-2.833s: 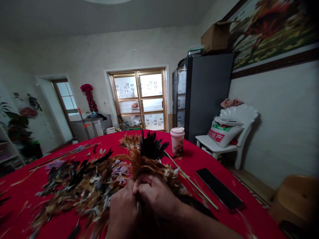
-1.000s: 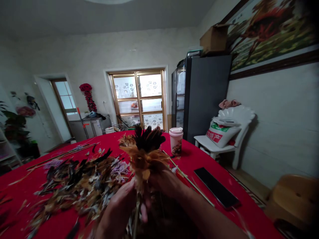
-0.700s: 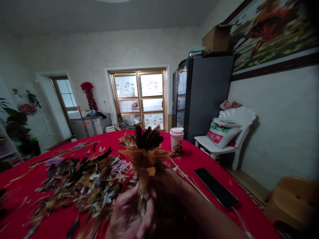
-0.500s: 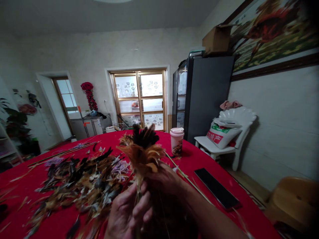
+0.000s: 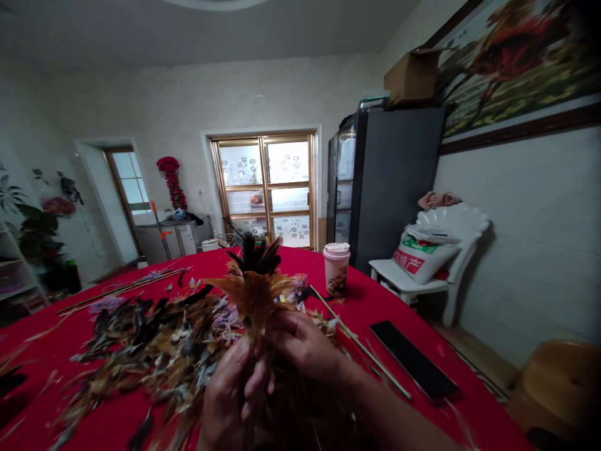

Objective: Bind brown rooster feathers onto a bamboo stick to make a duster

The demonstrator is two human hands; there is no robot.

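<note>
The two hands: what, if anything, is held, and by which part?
Feather bundle: the left hand grips its narrow lower end; the right hand is at its side, grip unclear.

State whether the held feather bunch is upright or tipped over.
Upright: the feather bunch has black tips pointing up, above the left hand and right hand.

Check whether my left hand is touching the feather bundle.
Touching: the head view shows your left hand with thumb and fingers gripping the base of the feather bundle.
</note>
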